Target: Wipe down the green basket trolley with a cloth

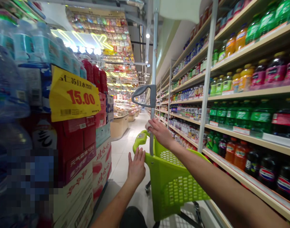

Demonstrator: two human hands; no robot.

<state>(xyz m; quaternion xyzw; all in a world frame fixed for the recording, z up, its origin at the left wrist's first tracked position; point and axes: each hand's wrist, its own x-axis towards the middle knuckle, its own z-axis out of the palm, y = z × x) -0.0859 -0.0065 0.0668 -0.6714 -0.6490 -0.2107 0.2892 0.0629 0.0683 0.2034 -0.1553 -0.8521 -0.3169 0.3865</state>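
A lime-green shopping cart [180, 183] with a perforated basket stands in the middle. A grey pole [155, 53] rises from it and bears a grey loop handle [143, 96]. My left hand [136, 164] lies against the cart's near left rim, fingers stretched out, thumb apart and nothing in it. Reaching across the basket, my right hand [161, 133] is beside the pole, just below the loop. Its fingers are bent over a small whitish thing [148, 125], mostly hidden and too small to name. The cart's curved green handle [141, 138] is between the two hands.
Shelves [242, 133] of bottled drinks run along the right, close to the cart. Stacked cartons [76, 196] and bottles crowd the left, with a yellow price sign [75, 95]. A pale tiled aisle [118, 152] leads ahead to produce stands [120, 126]. A dark knee shows at the bottom.
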